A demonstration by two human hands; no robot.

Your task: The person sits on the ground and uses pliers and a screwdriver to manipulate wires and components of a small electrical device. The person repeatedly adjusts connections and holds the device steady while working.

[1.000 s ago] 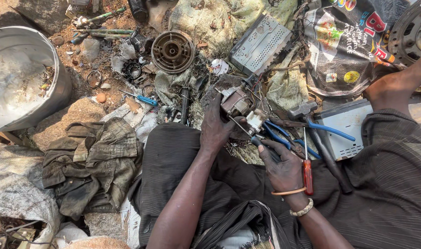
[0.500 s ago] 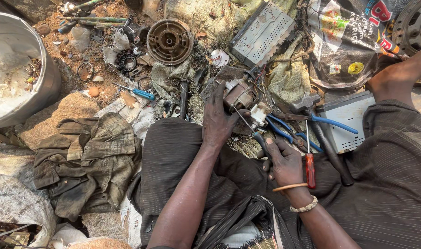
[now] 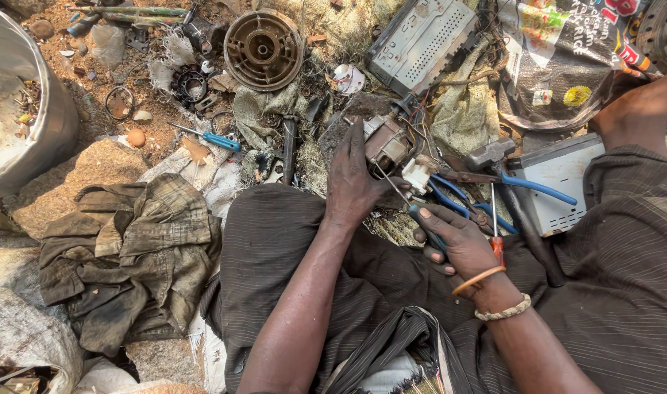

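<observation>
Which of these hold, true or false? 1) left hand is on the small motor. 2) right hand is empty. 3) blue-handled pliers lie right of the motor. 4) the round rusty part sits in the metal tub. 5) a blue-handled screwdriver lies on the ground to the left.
1) True: the left hand rests on the small motor.
2) False: the right hand grips a screwdriver, tip toward the motor.
3) True: the blue-handled pliers lie right of it.
4) False: the round rusty part lies on the ground, apart from the metal tub.
5) True: the blue-handled screwdriver lies there.

Two hands [image 3: 352, 179] [image 3: 457, 237], two screwdrivers [image 3: 202, 136] [image 3: 494, 219], one pliers [image 3: 494, 179], one motor [image 3: 386, 144].
</observation>
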